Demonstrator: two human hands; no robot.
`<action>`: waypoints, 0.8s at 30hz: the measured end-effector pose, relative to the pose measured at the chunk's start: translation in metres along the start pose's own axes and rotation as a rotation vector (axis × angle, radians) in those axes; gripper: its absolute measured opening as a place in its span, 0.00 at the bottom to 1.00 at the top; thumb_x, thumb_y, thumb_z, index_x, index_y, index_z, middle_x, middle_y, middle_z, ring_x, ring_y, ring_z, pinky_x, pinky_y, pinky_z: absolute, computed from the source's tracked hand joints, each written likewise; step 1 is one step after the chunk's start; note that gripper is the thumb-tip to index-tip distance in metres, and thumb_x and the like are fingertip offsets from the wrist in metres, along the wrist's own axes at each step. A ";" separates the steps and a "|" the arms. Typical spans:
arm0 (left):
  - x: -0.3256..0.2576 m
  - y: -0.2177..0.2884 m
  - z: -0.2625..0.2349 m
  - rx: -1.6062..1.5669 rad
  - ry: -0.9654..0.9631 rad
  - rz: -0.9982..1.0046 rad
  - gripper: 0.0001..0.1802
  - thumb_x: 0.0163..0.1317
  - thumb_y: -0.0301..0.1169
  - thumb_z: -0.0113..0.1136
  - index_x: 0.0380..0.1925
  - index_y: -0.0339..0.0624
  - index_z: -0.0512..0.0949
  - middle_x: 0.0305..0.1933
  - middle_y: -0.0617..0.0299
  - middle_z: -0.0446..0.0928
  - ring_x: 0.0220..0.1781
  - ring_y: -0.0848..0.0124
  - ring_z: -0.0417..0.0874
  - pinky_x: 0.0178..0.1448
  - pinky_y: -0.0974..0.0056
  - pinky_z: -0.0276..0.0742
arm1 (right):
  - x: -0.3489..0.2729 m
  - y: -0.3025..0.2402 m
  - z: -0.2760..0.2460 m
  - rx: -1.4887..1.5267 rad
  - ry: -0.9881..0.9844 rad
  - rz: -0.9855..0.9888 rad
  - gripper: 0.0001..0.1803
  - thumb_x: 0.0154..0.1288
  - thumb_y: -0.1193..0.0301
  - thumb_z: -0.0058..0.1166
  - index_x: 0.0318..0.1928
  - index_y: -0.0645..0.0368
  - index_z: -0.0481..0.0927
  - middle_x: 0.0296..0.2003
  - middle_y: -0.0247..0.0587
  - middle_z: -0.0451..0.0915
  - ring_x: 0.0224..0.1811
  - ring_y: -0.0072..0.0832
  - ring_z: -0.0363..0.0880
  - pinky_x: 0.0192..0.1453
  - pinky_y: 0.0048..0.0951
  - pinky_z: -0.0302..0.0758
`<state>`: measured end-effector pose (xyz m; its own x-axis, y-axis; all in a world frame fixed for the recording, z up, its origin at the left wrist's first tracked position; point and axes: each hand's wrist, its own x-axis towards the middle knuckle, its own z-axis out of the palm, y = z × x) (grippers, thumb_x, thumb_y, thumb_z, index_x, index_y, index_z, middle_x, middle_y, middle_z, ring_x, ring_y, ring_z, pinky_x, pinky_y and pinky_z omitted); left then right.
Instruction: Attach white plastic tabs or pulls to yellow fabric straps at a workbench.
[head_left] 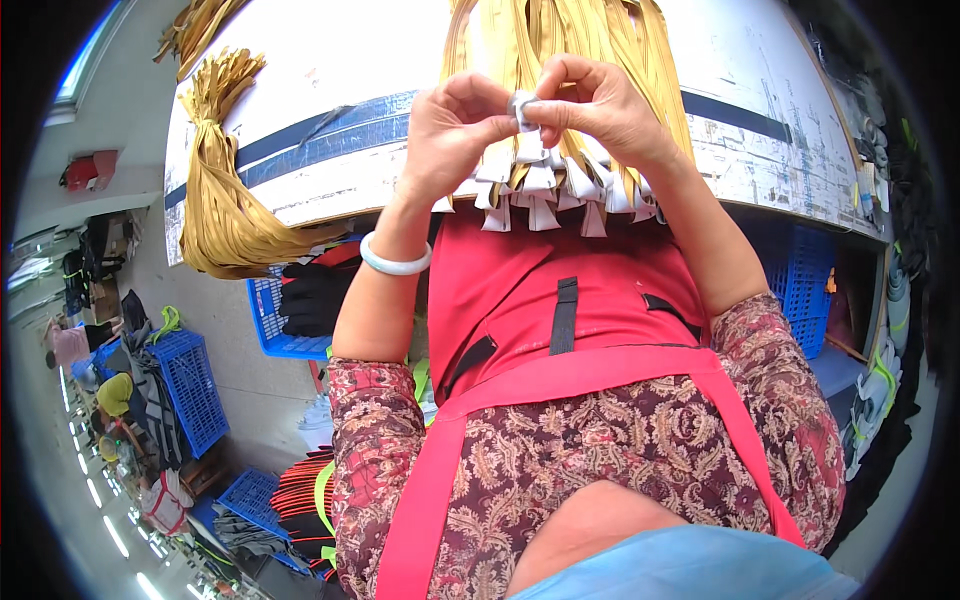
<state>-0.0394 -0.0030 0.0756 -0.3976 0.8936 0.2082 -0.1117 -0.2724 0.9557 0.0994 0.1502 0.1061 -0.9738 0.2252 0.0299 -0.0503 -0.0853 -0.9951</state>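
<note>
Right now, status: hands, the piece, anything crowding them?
Left hand and right hand both pinching one small grey-white tab. Row of white-tipped yellow strips hangs off the table edge directly beneath. Nothing else crowding the hands.

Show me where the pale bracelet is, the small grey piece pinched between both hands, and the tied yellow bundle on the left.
Pale bracelet (pixel 394 263): head view, its front curve on the left wrist.
Small grey piece (pixel 522 107): head view, its exposed middle between the fingertips.
Tied yellow bundle (pixel 225 215): head view, its fanned lower part.

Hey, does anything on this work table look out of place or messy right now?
One thing: a tied bundle of yellow strips droops over the table edge at the left. Both hands pinch a small white tab.
</note>
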 end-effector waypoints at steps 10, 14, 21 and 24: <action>-0.014 0.000 0.024 0.026 0.167 0.071 0.09 0.61 0.16 0.61 0.42 0.32 0.78 0.34 0.59 0.81 0.35 0.74 0.85 0.36 0.73 0.80 | 0.009 0.037 0.016 -0.301 0.364 -0.230 0.04 0.63 0.79 0.56 0.39 0.63 0.76 0.33 0.38 0.80 0.35 0.24 0.81 0.40 0.25 0.79; -0.010 0.014 -0.006 0.600 0.000 0.182 0.08 0.60 0.19 0.63 0.40 0.33 0.82 0.37 0.62 0.80 0.38 0.75 0.84 0.38 0.72 0.80 | 0.002 0.034 0.017 -0.222 0.101 -0.284 0.06 0.69 0.73 0.56 0.41 0.63 0.77 0.35 0.36 0.81 0.34 0.21 0.81 0.38 0.23 0.80; -0.014 -0.002 -0.004 0.712 -0.001 0.295 0.03 0.58 0.19 0.65 0.29 0.32 0.79 0.29 0.63 0.77 0.30 0.77 0.82 0.34 0.73 0.78 | 0.002 0.033 0.014 -0.084 0.065 0.055 0.13 0.71 0.62 0.56 0.39 0.60 0.79 0.25 0.30 0.77 0.26 0.16 0.75 0.32 0.20 0.74; -0.015 -0.003 -0.003 0.636 0.084 0.270 0.04 0.58 0.18 0.64 0.29 0.33 0.77 0.27 0.63 0.76 0.28 0.77 0.82 0.34 0.73 0.77 | -0.002 0.028 0.016 -0.082 0.180 -0.024 0.13 0.70 0.61 0.57 0.35 0.58 0.79 0.22 0.24 0.72 0.22 0.12 0.67 0.26 0.16 0.64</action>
<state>-0.0358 -0.0162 0.0689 -0.4085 0.7862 0.4637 0.5465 -0.1962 0.8141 0.0960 0.1320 0.0799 -0.9170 0.3966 0.0436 -0.0476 -0.0002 -0.9989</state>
